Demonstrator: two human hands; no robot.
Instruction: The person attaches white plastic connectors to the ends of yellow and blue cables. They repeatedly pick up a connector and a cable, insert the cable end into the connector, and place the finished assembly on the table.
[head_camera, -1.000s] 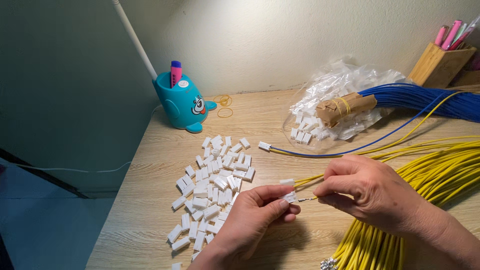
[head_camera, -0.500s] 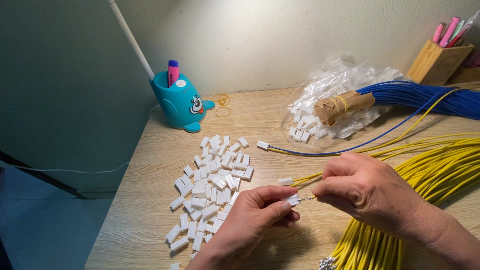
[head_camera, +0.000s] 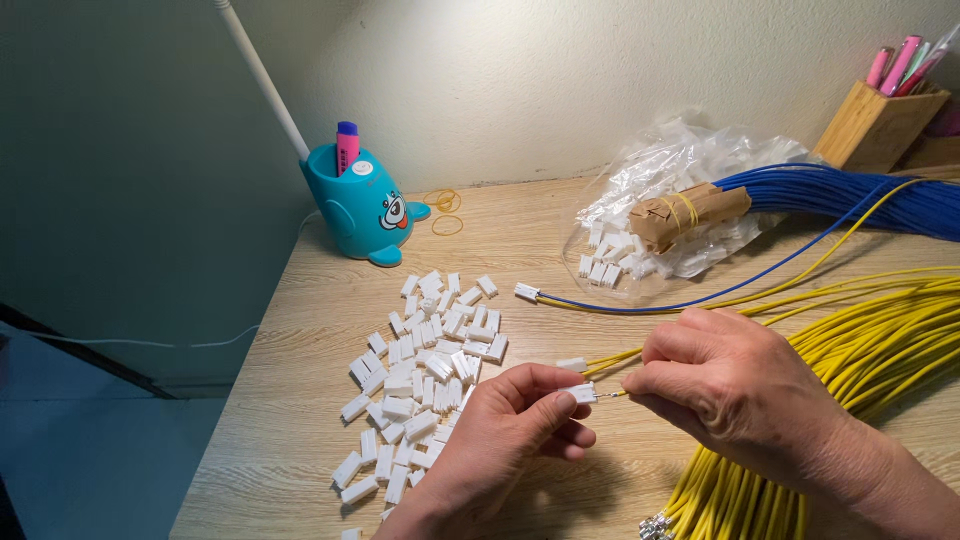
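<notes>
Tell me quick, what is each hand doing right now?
Left hand: closed, pinching a small white plastic connector.
Right hand: closed, pinching a thin yellow wire at the connector.

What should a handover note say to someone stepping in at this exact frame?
Left hand: pinches a white connector housing.
Right hand: its grip feeds a yellow wire tip toward that housing; not visibly seated.
Loose housings pile lies left; yellow wire bundle right; blue wire bundle behind.
Done: one housing already carries a blue and a yellow wire.
Left: most housings still empty.
</notes>
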